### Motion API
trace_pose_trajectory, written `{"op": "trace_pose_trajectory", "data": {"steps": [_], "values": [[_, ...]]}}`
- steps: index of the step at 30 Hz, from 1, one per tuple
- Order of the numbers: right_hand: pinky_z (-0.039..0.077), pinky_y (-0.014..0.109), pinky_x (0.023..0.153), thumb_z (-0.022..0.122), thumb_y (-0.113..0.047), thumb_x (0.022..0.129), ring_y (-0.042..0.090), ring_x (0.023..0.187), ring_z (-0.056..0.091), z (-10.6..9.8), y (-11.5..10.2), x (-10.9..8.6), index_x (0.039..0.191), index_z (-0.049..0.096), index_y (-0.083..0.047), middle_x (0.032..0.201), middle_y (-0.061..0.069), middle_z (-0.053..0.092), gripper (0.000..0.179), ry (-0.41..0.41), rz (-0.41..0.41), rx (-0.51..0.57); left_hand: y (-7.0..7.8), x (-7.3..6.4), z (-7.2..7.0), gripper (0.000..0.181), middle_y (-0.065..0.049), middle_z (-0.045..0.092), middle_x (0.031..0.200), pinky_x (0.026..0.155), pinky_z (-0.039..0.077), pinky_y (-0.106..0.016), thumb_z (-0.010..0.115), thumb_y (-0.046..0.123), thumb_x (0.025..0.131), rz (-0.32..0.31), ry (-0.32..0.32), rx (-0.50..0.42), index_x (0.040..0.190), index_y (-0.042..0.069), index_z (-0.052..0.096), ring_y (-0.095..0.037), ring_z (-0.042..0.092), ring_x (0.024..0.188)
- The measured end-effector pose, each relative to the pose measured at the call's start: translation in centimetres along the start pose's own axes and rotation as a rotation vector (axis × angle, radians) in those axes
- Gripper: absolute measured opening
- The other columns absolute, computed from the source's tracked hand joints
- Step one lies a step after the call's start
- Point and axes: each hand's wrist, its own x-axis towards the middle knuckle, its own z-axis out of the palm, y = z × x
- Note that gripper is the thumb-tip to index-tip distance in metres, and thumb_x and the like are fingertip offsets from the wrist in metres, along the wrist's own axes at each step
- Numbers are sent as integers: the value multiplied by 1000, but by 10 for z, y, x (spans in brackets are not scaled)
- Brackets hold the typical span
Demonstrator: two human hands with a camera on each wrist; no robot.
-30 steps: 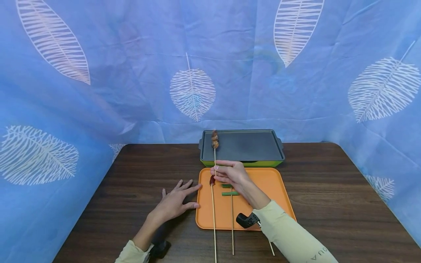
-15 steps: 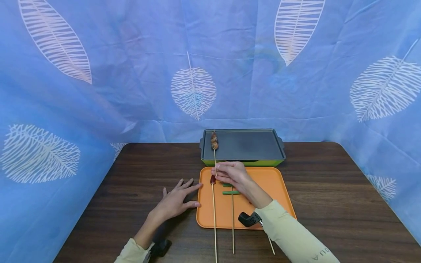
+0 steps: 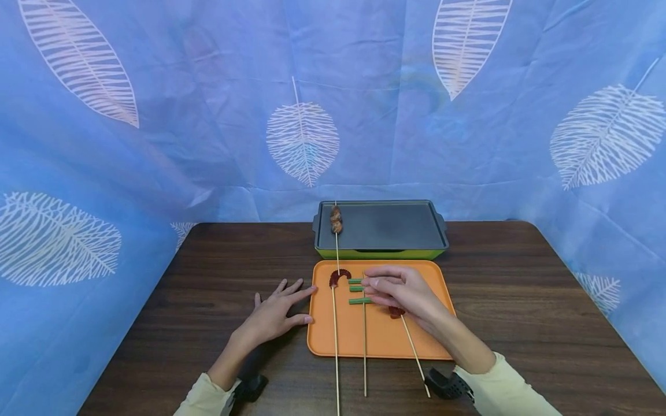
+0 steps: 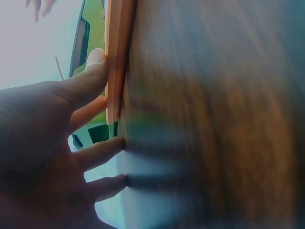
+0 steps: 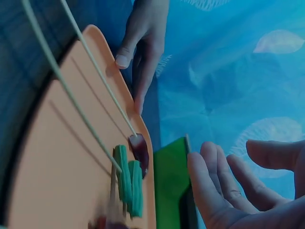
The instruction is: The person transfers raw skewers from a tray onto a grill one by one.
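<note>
A skewer of browned meat pieces (image 3: 336, 221) lies on the left side of the dark griddle (image 3: 385, 224), its stick sloping down to the orange tray (image 3: 385, 344). My right hand (image 3: 406, 292) hovers above the tray, fingers loosely bent and holding nothing, as the right wrist view confirms. Below it lies a skewer with green pieces (image 3: 358, 301). To the left is a skewer with a curled, dark red piece (image 3: 333, 280); another dark red skewer (image 3: 396, 312) is partly hidden under my right hand. My left hand (image 3: 273, 316), fingers spread, touches the tray's left edge.
The griddle's green base (image 3: 333, 254) stands just behind the tray on the dark wooden table (image 3: 250, 248). Several stick ends overhang the tray's front edge. A blue leaf-patterned cloth (image 3: 364, 144) hangs behind the table.
My right hand has let go of the meat skewer, now resting on the griddle, and has moved right and slightly down over the green skewer. My left hand stays at the tray edge.
</note>
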Motion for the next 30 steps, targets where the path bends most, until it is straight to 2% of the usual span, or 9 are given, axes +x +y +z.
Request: {"op": "trace_pose_trajectory", "data": {"steps": [4,7,12,16,25,30], "values": [[56,39,94,63,-13,104,21,109,72,-9,1,-27,141,50,15,125,20,69,48,2,-33,-40,-1,0,0,67,-11,35,164,96,7,-91,69,48,94,3,3,5,156,32,48,-46,20,152],[56,41,92,66,-15,102,22,107,72,-14,4,-44,140,53,13,120,17,71,49,23,-41,-69,-1,-2,0,67,-11,35,164,96,6,-92,69,48,94,3,5,4,156,32,48,-47,20,152],[58,42,88,68,-17,101,30,107,71,-25,17,-71,139,53,12,122,24,69,50,39,-37,-144,-1,-2,1,67,-11,35,164,96,5,-92,69,48,94,3,9,1,156,32,48,-47,20,152],[59,42,85,65,-15,103,30,105,72,-38,31,-89,142,48,14,123,28,67,52,14,-23,-149,-1,-2,2,67,-11,34,165,96,5,-91,68,49,94,1,3,0,156,33,48,-47,19,152],[61,41,79,51,-4,107,25,98,74,-72,67,-112,143,35,23,114,24,71,47,-183,29,-76,-1,0,1,67,-11,34,165,95,5,-92,68,49,94,-2,-4,0,156,32,48,-47,20,152],[61,39,80,48,-2,108,28,98,75,-77,83,-115,144,29,22,113,21,71,47,-248,48,-7,-1,1,1,67,-12,34,165,95,4,-92,69,48,94,-1,-8,-10,156,32,48,-47,18,152]]}}
